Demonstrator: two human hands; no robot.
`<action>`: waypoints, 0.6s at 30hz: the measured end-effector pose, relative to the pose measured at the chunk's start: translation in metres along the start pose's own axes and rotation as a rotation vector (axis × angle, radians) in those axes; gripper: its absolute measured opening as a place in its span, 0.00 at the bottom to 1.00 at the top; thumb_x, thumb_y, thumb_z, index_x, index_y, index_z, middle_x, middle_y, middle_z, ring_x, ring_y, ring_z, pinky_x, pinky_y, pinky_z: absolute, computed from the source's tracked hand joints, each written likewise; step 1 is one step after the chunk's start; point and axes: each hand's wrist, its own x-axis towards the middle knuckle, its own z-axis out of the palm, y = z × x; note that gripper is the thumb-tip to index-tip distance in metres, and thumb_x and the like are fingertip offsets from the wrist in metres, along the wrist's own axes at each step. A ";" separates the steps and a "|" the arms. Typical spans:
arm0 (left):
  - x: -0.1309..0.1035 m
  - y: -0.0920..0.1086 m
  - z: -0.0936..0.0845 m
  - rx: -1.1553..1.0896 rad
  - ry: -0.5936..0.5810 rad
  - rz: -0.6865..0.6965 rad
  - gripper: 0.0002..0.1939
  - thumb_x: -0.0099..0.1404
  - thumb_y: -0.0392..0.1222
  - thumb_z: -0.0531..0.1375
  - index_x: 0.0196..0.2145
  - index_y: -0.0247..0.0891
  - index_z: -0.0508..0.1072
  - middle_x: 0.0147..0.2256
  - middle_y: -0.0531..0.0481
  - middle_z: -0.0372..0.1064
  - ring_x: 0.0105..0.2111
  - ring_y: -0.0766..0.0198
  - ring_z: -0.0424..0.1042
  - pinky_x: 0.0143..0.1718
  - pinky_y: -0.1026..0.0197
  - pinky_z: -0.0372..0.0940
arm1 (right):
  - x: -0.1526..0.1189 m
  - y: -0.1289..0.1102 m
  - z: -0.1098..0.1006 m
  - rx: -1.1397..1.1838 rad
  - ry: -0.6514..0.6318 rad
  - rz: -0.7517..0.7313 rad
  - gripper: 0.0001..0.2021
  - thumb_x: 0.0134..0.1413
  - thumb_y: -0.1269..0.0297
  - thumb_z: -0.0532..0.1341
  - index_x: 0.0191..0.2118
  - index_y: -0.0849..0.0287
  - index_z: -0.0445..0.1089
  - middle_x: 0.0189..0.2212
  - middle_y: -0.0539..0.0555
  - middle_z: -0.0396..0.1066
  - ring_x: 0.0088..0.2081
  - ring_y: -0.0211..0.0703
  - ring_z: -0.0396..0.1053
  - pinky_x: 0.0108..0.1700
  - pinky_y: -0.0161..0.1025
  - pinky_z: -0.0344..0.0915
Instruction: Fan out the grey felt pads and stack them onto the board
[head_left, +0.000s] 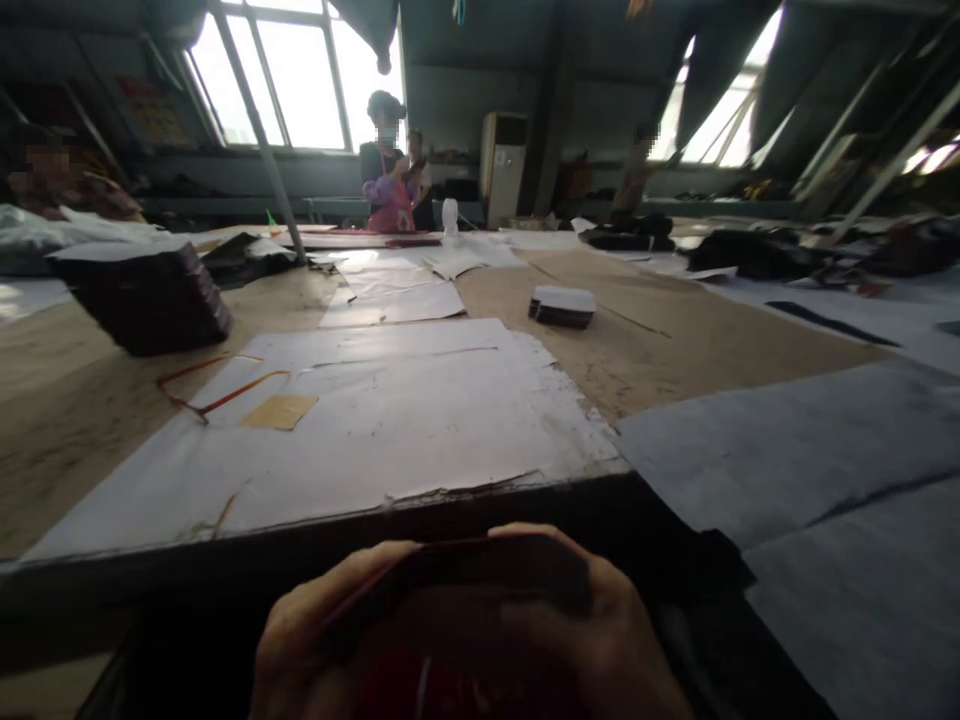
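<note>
Close to me, below the table's front edge, I hold a dark, curved flat piece with a reddish edge (pixel 480 575); whether it is cloth or leather I cannot tell. My left hand (pixel 322 610) is closed on its left side, with the fingers along the outer edge. On the right side, my right hand (pixel 615 620) grips the same piece, fingers over the top edge and thumb on the near face. Deep shadow hides its lower part. Beyond the hands, white paper sheets (pixel 420 420) cover the table, with a small tan square (pixel 279 412) on them.
An orange-brown strip (pixel 225 395) lies bent at the left, near a tall stack of dark pieces (pixel 142 295). A smaller stack (pixel 562 306) stands mid-table. Grey sheets (pixel 810 440) cover the right side. Across the table stands a person in a pink apron (pixel 391 205).
</note>
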 end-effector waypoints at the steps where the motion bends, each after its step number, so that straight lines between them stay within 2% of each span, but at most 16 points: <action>1: 0.002 0.002 -0.002 0.064 0.020 0.073 0.13 0.45 0.42 0.67 0.31 0.40 0.78 0.34 0.48 0.75 0.34 0.55 0.73 0.36 0.62 0.68 | 0.005 0.002 -0.001 0.130 -0.055 0.105 0.17 0.42 0.65 0.65 0.42 0.60 0.71 0.32 0.53 0.74 0.33 0.46 0.73 0.32 0.33 0.69; 2: 0.005 0.004 -0.002 0.103 0.049 0.132 0.13 0.44 0.39 0.67 0.32 0.40 0.79 0.33 0.49 0.76 0.33 0.55 0.73 0.35 0.63 0.67 | 0.008 0.004 -0.002 0.213 -0.094 0.174 0.17 0.41 0.65 0.65 0.41 0.62 0.70 0.32 0.53 0.75 0.32 0.46 0.73 0.30 0.34 0.69; 3: 0.007 0.004 -0.002 0.103 0.042 0.130 0.13 0.43 0.37 0.67 0.31 0.40 0.79 0.31 0.49 0.76 0.31 0.56 0.74 0.33 0.65 0.67 | 0.010 0.007 -0.002 0.226 -0.091 0.182 0.15 0.42 0.65 0.65 0.39 0.63 0.71 0.31 0.54 0.75 0.30 0.45 0.73 0.29 0.33 0.69; 4: 0.010 0.004 -0.001 0.063 0.028 0.087 0.13 0.43 0.36 0.67 0.31 0.39 0.79 0.30 0.49 0.76 0.30 0.57 0.74 0.30 0.66 0.67 | 0.010 0.011 -0.002 0.159 -0.045 0.121 0.13 0.43 0.66 0.64 0.38 0.63 0.71 0.31 0.53 0.75 0.30 0.44 0.73 0.29 0.33 0.69; 5: 0.011 0.003 0.000 -0.028 0.004 -0.009 0.12 0.43 0.36 0.67 0.30 0.38 0.78 0.28 0.49 0.76 0.27 0.58 0.74 0.28 0.66 0.67 | 0.009 0.015 -0.002 0.024 0.018 -0.006 0.11 0.44 0.68 0.63 0.37 0.62 0.72 0.31 0.53 0.75 0.31 0.44 0.73 0.30 0.33 0.69; 6: 0.012 0.001 0.002 -0.145 -0.025 -0.126 0.11 0.43 0.37 0.67 0.29 0.37 0.78 0.26 0.49 0.75 0.26 0.59 0.73 0.26 0.66 0.67 | 0.008 0.019 -0.001 -0.146 0.086 -0.194 0.11 0.45 0.71 0.62 0.38 0.61 0.72 0.33 0.53 0.75 0.34 0.44 0.73 0.34 0.33 0.69; 8: 0.011 -0.003 0.006 -0.365 -0.044 -0.310 0.13 0.43 0.41 0.68 0.30 0.35 0.77 0.26 0.47 0.75 0.25 0.58 0.73 0.26 0.64 0.68 | 0.005 0.025 0.000 -0.461 0.182 -0.612 0.17 0.44 0.77 0.60 0.43 0.59 0.72 0.39 0.53 0.74 0.40 0.44 0.72 0.44 0.35 0.67; 9: 0.011 -0.006 0.007 -0.433 -0.044 -0.355 0.14 0.43 0.42 0.68 0.30 0.34 0.77 0.26 0.47 0.75 0.26 0.58 0.73 0.27 0.63 0.68 | 0.004 0.026 0.000 -0.556 0.203 -0.755 0.20 0.44 0.79 0.59 0.46 0.59 0.71 0.41 0.54 0.73 0.43 0.44 0.71 0.47 0.36 0.66; 10: 0.010 -0.008 0.008 -0.455 -0.040 -0.362 0.15 0.44 0.43 0.68 0.30 0.35 0.77 0.27 0.47 0.75 0.27 0.58 0.73 0.28 0.63 0.68 | 0.005 0.027 0.001 -0.595 0.223 -0.812 0.21 0.43 0.80 0.59 0.46 0.59 0.70 0.41 0.54 0.73 0.43 0.44 0.70 0.48 0.36 0.65; 11: 0.010 -0.009 0.008 -0.427 -0.042 -0.342 0.14 0.44 0.43 0.68 0.31 0.35 0.77 0.27 0.48 0.75 0.28 0.58 0.73 0.29 0.64 0.68 | 0.006 0.026 0.001 -0.583 0.245 -0.769 0.20 0.43 0.79 0.60 0.45 0.58 0.71 0.40 0.53 0.74 0.41 0.43 0.71 0.46 0.34 0.66; 12: 0.010 -0.010 0.007 -0.359 -0.046 -0.300 0.13 0.46 0.43 0.67 0.31 0.35 0.77 0.28 0.49 0.75 0.29 0.59 0.73 0.29 0.65 0.68 | 0.008 0.025 0.001 -0.519 0.256 -0.635 0.18 0.43 0.78 0.61 0.42 0.58 0.72 0.36 0.52 0.75 0.38 0.41 0.72 0.42 0.32 0.67; 14: 0.012 -0.012 0.003 -0.158 -0.064 -0.177 0.10 0.50 0.41 0.66 0.32 0.36 0.76 0.30 0.51 0.75 0.31 0.61 0.73 0.32 0.66 0.67 | 0.014 0.020 0.000 -0.248 0.218 -0.221 0.11 0.41 0.73 0.64 0.35 0.58 0.73 0.28 0.49 0.75 0.29 0.39 0.72 0.31 0.30 0.68; 16: 0.014 -0.015 -0.003 0.023 -0.097 -0.056 0.10 0.53 0.39 0.64 0.36 0.38 0.76 0.33 0.53 0.75 0.33 0.62 0.72 0.34 0.68 0.66 | 0.020 0.015 0.000 0.092 0.130 0.183 0.09 0.37 0.69 0.67 0.31 0.59 0.73 0.24 0.49 0.73 0.24 0.39 0.70 0.26 0.31 0.66; 18: 0.016 -0.017 -0.008 0.078 -0.133 -0.005 0.11 0.55 0.38 0.63 0.38 0.40 0.75 0.35 0.55 0.75 0.34 0.64 0.71 0.34 0.69 0.65 | 0.023 0.010 -0.001 0.314 0.090 0.400 0.12 0.32 0.68 0.69 0.29 0.61 0.72 0.24 0.50 0.73 0.24 0.41 0.69 0.26 0.34 0.66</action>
